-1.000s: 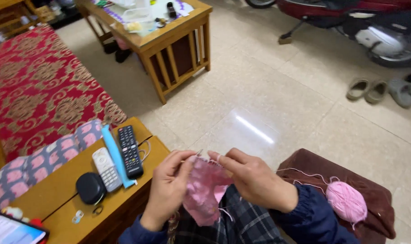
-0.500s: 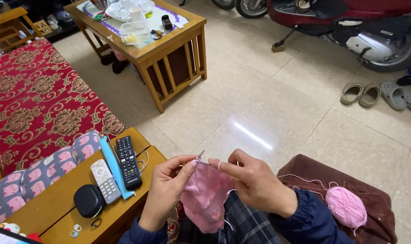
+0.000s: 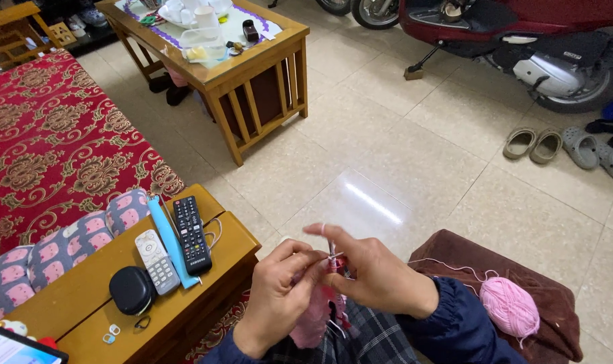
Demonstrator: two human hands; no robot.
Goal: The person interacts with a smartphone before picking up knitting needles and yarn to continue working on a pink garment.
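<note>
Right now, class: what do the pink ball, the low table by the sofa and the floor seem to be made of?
Pink ball: soft yarn, fuzzy wound strands. Low table: wood, apparently varnished, smooth golden top. Floor: probably glazed tile; grout lines, bright glare.

Dark navy jacket sleeves [image 3: 455,323] cover both arms to the wrists.
</note>
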